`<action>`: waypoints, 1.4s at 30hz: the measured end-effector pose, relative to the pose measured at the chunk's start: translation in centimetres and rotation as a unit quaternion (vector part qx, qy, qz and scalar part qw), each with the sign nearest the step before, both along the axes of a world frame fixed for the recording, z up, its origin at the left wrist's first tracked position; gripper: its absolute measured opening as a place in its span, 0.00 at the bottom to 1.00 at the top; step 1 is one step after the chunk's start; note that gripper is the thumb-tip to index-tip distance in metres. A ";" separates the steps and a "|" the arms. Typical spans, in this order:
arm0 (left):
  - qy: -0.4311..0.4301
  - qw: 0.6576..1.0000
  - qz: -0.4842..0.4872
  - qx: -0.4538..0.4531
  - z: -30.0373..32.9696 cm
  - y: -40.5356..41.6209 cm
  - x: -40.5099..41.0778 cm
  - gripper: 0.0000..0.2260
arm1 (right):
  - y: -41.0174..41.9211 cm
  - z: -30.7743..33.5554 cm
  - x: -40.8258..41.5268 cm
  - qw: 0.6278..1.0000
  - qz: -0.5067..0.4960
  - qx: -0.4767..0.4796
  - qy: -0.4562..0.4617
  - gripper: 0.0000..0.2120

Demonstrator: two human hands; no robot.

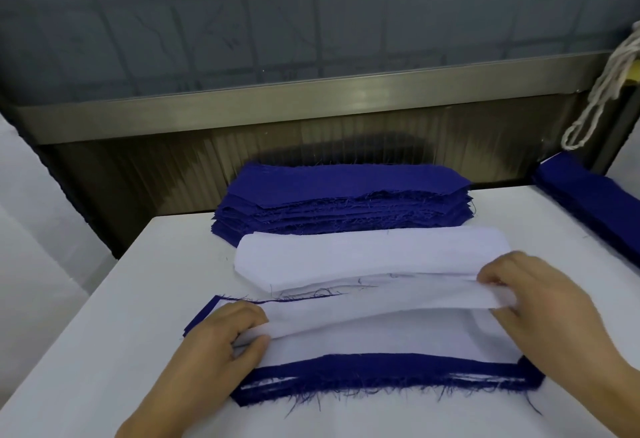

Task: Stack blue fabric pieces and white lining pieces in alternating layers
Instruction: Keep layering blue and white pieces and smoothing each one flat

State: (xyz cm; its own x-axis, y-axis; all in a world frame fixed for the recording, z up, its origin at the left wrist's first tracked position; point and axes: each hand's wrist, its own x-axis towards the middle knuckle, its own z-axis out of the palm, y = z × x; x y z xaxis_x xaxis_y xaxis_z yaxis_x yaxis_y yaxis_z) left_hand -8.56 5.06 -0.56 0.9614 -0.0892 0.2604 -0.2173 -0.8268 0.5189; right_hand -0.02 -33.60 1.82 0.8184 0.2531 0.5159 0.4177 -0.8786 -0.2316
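White lining piece (374, 306) between both hands

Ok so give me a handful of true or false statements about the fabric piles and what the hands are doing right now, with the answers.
1. Both hands hold one white lining piece. True.
2. The left hand rests on the blue supply pile. False: it grips the lining's left end over the near alternating stack.
3. The blue fabric pile lies behind the white lining pile. True.
4. The right hand is flat and holds nothing. False: its fingers pinch the lining's right end.
5. The near stack shows only blue fabric. False: white layers show too.
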 end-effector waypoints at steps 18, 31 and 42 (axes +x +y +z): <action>-0.012 0.999 0.020 0.034 -0.6 0.4 0.0 0.09 | -0.7 -0.7 -0.5 0.984 -0.012 0.078 0.159 0.21; -0.019 0.999 0.009 0.028 -0.6 0.3 -0.1 0.11 | -3.0 -3.2 -0.1 0.981 0.081 -0.132 -0.115 0.32; -0.017 1.000 -0.003 0.023 -0.7 0.5 -0.1 0.13 | -4.2 -3.8 1.1 0.988 0.072 -0.104 -0.090 0.27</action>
State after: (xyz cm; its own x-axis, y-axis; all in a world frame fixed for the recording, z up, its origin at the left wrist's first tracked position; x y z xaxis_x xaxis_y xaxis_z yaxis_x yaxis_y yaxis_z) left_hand -8.67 5.61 -1.22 0.9514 -0.1066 0.2890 -0.2388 -0.8480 0.4732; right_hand 1.07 -37.85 -2.00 0.6657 0.4758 0.5749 0.5599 -0.8277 0.0366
